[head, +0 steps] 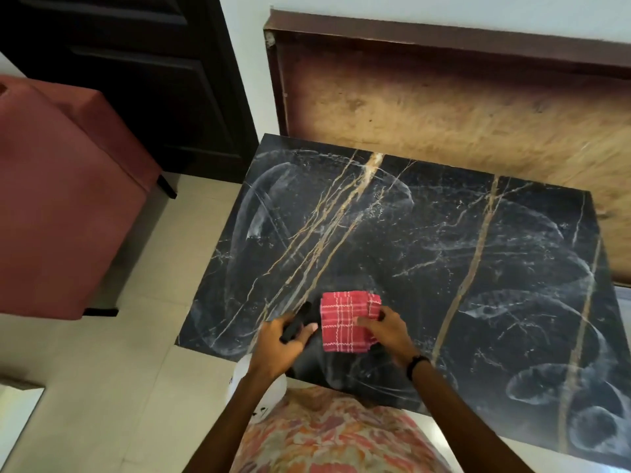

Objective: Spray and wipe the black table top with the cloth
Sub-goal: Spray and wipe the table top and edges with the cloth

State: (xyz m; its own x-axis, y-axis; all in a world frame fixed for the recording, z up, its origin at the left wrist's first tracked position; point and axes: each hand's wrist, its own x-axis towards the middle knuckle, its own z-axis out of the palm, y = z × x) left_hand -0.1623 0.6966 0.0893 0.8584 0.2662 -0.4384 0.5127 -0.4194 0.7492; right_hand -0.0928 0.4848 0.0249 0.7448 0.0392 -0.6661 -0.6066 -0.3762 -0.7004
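The black marble-patterned table top (426,254) fills the middle of the view, streaked with whitish curved smears. A folded red checked cloth (345,322) is held over the table's near left part by my right hand (386,331), fingers curled round its right edge. My left hand (281,339) grips the black trigger head of a spray bottle (297,324). The bottle's white body (269,394) hangs below my forearm, off the table's near edge.
A red upholstered chair (65,199) stands on the tiled floor (112,370) at the left. A brown wooden board (461,107) leans on the wall behind the table. A dark door (136,63) is at the back left.
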